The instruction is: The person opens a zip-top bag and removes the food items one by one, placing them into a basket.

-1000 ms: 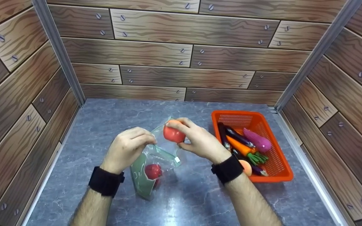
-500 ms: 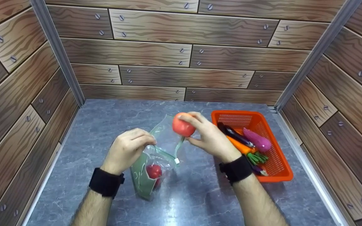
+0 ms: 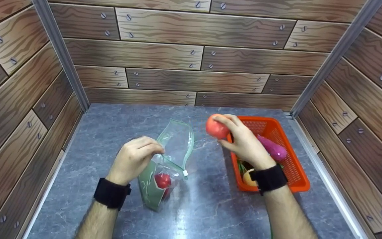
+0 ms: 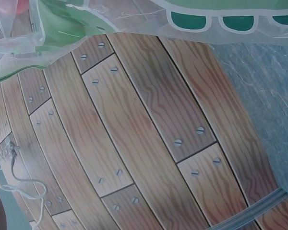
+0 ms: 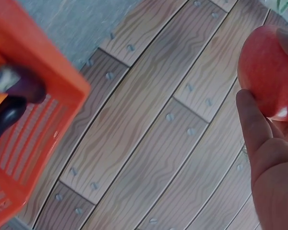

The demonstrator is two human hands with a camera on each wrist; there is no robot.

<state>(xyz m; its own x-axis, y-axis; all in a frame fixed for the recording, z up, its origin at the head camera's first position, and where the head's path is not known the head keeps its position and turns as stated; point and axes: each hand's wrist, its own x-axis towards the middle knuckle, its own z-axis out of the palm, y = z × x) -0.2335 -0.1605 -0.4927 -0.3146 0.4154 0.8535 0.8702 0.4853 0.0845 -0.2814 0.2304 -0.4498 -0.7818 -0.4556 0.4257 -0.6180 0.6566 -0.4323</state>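
My right hand [image 3: 244,141] holds a red apple [image 3: 217,126] between thumb and fingers, raised over the left edge of the orange basket [image 3: 292,149]. In the right wrist view, the fingers cup the apple [image 5: 266,72] from below. At centre-left, my left hand [image 3: 138,158] pinches the rim of a clear and green zip bag [image 3: 149,192]. The bag's mouth gapes, with its green zip strip and white slider [image 3: 185,173] showing. Inside lies a red round fruit [image 3: 162,181]. The left wrist view shows the bag's printed side [image 4: 134,19]; the left fingertips are hidden there.
In the basket lie a purple eggplant-like vegetable [image 3: 272,149] and a yellowish round item [image 3: 250,177]. Dark eggplants [image 5: 7,117] show in the right wrist view. Wood-patterned walls [image 3: 164,56] enclose the grey marbled table [image 3: 111,122] at the back and sides.
My right hand has carried the apple away from the bag's mouth, rightward and up to the basket's edge. The bag's far rim is now uncovered. My left hand has stayed in place.
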